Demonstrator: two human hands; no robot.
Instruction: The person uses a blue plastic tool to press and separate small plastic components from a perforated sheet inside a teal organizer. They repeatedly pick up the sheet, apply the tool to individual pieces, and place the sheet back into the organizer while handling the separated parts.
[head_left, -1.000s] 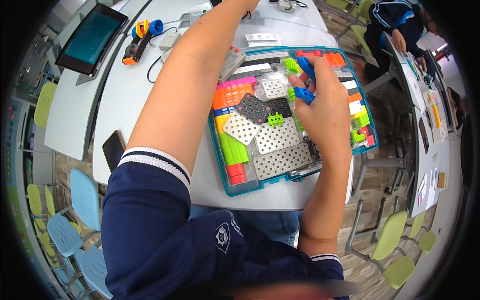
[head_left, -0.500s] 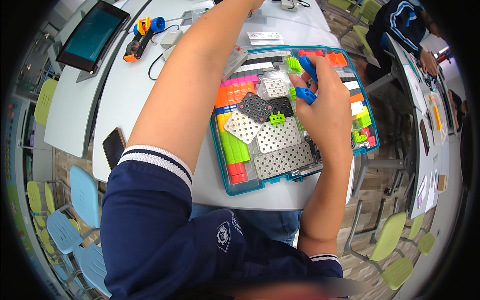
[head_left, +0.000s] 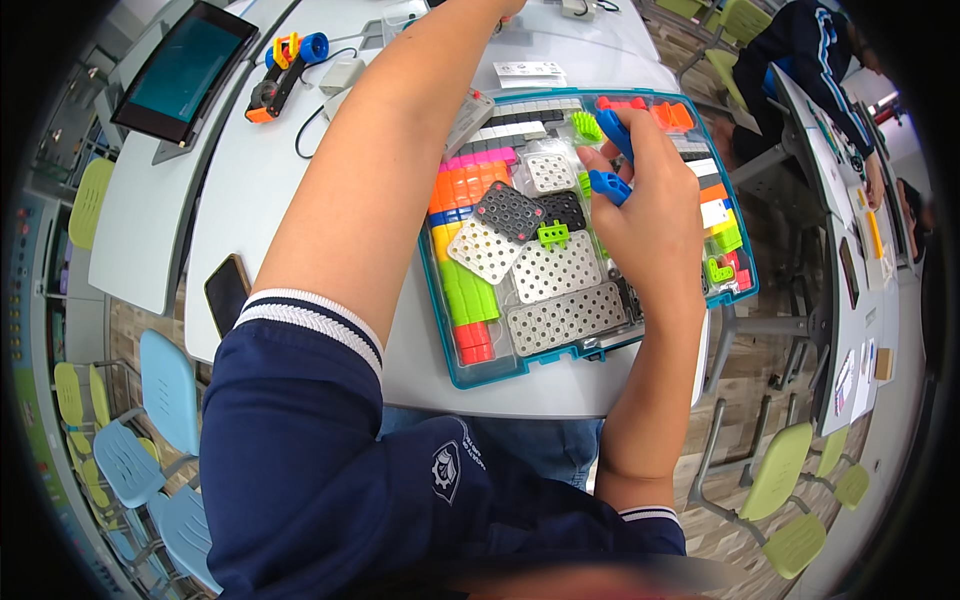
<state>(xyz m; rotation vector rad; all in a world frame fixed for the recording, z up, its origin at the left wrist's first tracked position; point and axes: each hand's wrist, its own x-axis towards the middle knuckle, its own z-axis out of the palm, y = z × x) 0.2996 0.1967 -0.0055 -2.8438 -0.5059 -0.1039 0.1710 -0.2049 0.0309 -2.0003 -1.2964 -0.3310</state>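
Note:
My right hand (head_left: 655, 195) is closed round a blue plastic piece (head_left: 608, 187), whose two ends poke out beside the thumb and fingers; its exact kind is unclear. The hand hovers over the right half of a teal-edged parts case (head_left: 455, 372). Inside the case lie a dark grey perforated plate (head_left: 510, 212), pale perforated plates (head_left: 565, 317), a lime green connector (head_left: 553, 235) and rows of coloured blocks (head_left: 468, 290). My left arm (head_left: 385, 150) reaches far forward across the table, and only a sliver of my left hand (head_left: 512, 8) shows at the top edge, fingers hidden.
A small built model with blue wheels (head_left: 290, 75) stands at the far left, near a tablet screen (head_left: 185, 70). A phone (head_left: 228, 290) lies left of my arm. White paper (head_left: 530, 75) lies behind the case. At the right, another person (head_left: 800, 60) works at a separate table.
My hands hold nearly the same place, with the blue piece still in my right hand. The other person's arm at the right has shifted along their table.

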